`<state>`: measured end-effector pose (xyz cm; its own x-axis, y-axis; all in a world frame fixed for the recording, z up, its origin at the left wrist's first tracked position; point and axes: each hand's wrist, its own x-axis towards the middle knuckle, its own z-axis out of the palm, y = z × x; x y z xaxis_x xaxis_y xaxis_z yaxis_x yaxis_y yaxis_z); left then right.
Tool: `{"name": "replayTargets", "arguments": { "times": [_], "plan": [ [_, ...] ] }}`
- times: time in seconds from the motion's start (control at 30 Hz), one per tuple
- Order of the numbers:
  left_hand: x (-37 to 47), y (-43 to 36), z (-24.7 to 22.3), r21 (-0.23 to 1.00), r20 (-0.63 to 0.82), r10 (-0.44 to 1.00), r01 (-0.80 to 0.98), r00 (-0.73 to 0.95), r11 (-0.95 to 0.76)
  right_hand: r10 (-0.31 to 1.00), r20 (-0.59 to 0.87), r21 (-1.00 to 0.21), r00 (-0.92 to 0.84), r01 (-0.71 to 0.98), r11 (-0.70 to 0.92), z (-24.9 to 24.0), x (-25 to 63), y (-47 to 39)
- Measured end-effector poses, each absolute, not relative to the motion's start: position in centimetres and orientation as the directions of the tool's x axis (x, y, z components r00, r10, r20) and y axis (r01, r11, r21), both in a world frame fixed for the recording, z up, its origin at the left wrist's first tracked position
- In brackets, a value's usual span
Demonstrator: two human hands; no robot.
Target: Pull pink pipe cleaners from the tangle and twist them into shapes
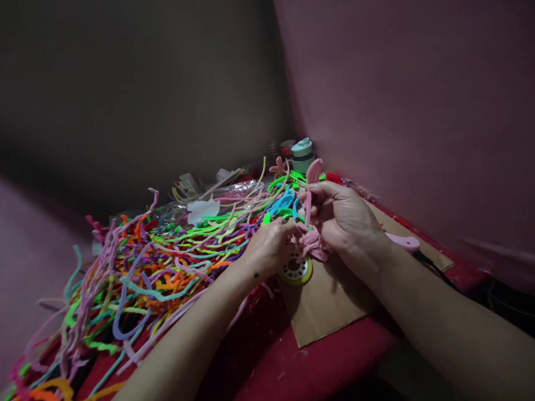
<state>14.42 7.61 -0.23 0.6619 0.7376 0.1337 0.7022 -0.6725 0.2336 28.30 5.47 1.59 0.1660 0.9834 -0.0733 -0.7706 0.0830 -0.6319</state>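
Note:
A pink pipe-cleaner piece [308, 207] stands up in the fingers of my right hand [345, 220], its petal-like loop [314, 170] rising above the fingertips. Below it hangs a cluster of pink pipe-cleaner petals [313, 242], between my two hands. My left hand [273, 245] has its fingers closed at the left side of that cluster; its fingertips are partly hidden. Under the hands, a yellow tape roll [307, 274] with a white holed core lies on a brown board [330, 312].
A tangled heap of many-coloured pipe cleaners [167, 267] spreads across the left of the red table [259, 356]. Clear plastic wrapping [238, 192] lies behind. A mint-lidded bottle [302, 156] stands near the wall corner. On the right is a pink-handled tool [403, 241] with a black cord.

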Motion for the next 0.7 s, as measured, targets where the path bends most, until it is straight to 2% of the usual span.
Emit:
{"name": "replayTargets", "arguments": {
  "times": [0.17, 0.27, 0.5, 0.7],
  "plan": [
    [14.78, 7.14, 0.21, 0.292, 0.057, 0.718, 0.676, 0.693, -0.676, 0.989, -0.071, -0.620, 0.131, -0.782, 0.060, 1.37, 28.36, 5.62],
    [14.99, 7.01, 0.11, 0.285, 0.030, 0.717, 0.682, 0.697, -0.674, 0.988, -0.091, -0.607, 0.123, -0.794, 0.043, 1.40, 28.36, 5.55],
    [14.97, 7.32, -0.10, 0.236, 0.101, 0.763, 0.730, 0.638, -0.641, 0.987, -0.056, -0.613, 0.148, -0.786, 0.083, 1.42, 28.51, 5.67],
    [14.91, 7.39, 0.77, 0.234, 0.030, 0.818, 0.792, 0.574, -0.564, 0.983, -0.049, -0.608, 0.177, -0.786, 0.112, 1.75, 28.80, 5.45]
  ]
}}
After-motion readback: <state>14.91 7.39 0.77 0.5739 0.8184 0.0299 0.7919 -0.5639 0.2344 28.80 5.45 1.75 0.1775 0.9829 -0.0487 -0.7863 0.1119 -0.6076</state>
